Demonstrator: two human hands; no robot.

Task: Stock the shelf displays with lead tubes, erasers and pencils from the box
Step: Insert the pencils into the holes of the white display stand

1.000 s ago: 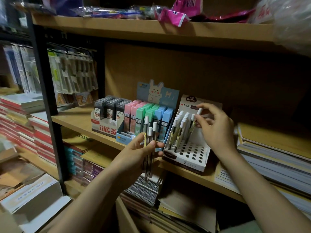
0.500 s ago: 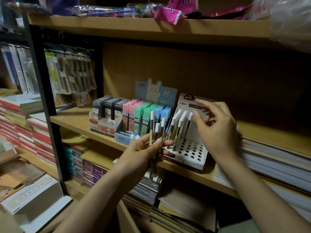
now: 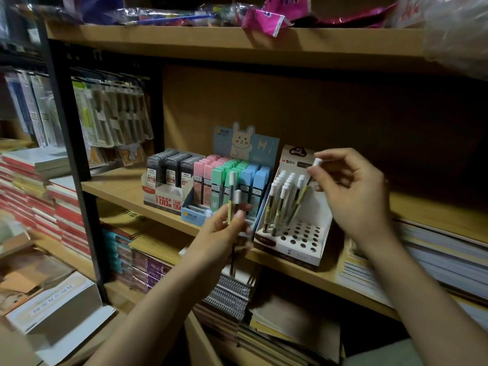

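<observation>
A white pencil display stand (image 3: 295, 244) with rows of holes sits on the middle shelf; several white-capped pencils (image 3: 281, 204) stand in its back rows. My right hand (image 3: 353, 191) pinches one pencil (image 3: 303, 192) near its white cap, tilted, with its tip down among the holes. My left hand (image 3: 224, 231) grips a few more pencils (image 3: 233, 196) upright, just left of the stand. Left of it stand a bunny-card display of pastel lead tubes (image 3: 232, 180) and a box of dark lead tubes (image 3: 171, 170).
Stacked notebooks (image 3: 446, 257) lie right of the stand on the wooden shelf (image 3: 118, 186). Hanging packets (image 3: 116, 114) fill the back left behind a black upright post (image 3: 66, 122). Books and spiral pads sit on the shelf below. A white carton (image 3: 52, 302) stands at lower left.
My right hand took another pencil and now holds it tilted over the stand's holes. My left hand, with fewer pencils, has stayed in front of the lead tubes.
</observation>
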